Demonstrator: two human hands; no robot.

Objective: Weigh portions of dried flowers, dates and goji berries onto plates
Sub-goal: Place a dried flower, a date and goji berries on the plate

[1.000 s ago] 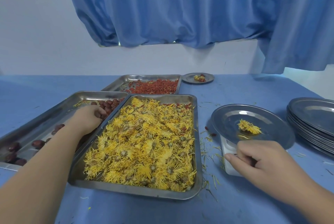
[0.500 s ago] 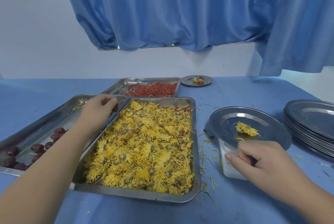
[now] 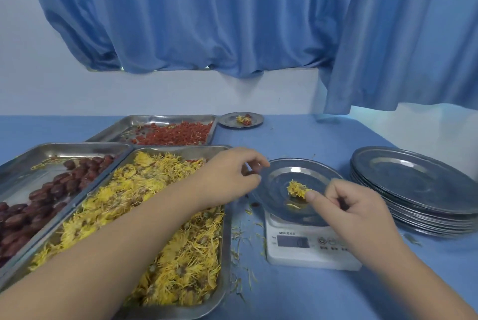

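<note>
The plate [image 3: 278, 185] on the scale [image 3: 292, 257] lies just right of the left hand's [image 3: 230, 177] fingers, its rim almost under their tips, so this hand is placed for the drop. Those fingers are drawn narrow, pinching what looks like a dark date [image 3: 248, 172]. The right hand [image 3: 349, 206] is curled, its thumb touching the flower tuft [image 3: 296, 187]; whether it is gripping the tuft I cannot tell.

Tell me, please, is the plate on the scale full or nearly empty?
Nearly empty: the plate on the scale holds only one small clump of yellow flowers, with bare metal around it.
</note>
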